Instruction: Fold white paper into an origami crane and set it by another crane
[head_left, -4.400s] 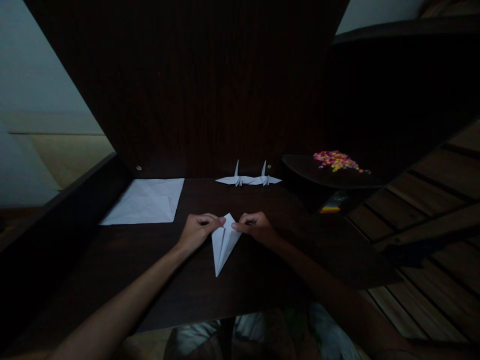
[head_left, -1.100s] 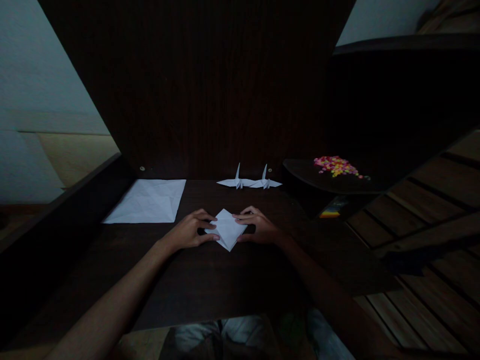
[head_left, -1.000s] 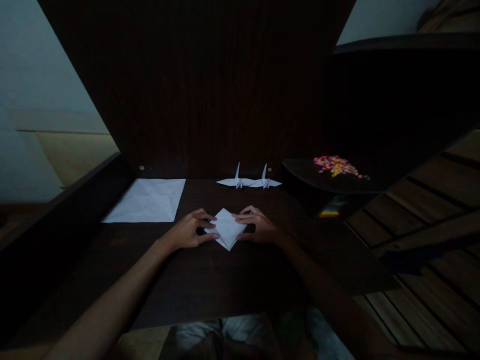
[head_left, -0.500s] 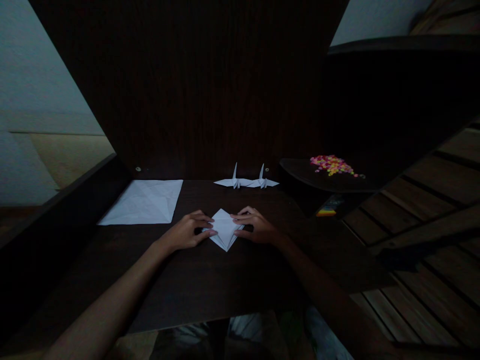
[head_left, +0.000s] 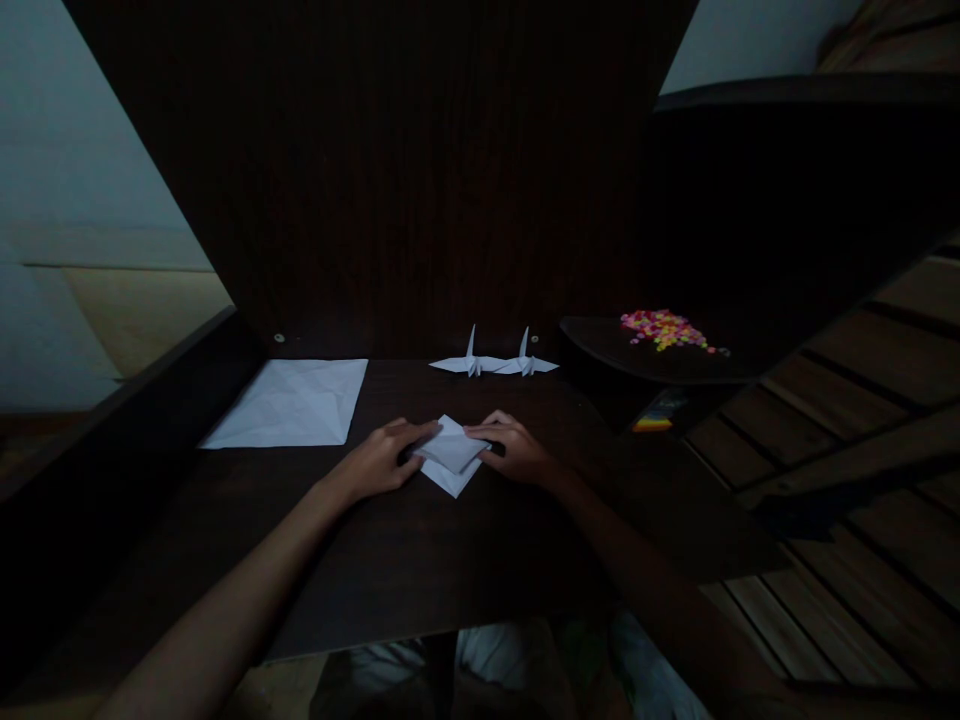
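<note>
Between my hands a diamond of folded white origami paper rests on the dark tabletop, its upper layer partly lifted above the lower point. My left hand grips the paper's left corner, fingers on top and thumb at the near edge. On the opposite corner, my right hand holds the paper between fingers and thumb. Behind it stand two white paper cranes side by side, wings touching or overlapping. White paper sheets, creased, lie flat to the left.
A rounded side shelf at the right carries a heap of small pink, yellow and red pieces. A dark back panel rises behind the tabletop. Along the left runs a raised side board.
The paper's top layer has come up off the lower point and now bends between my hands. My fingers have shifted slightly at both corners. The cranes and sheets stay put.
</note>
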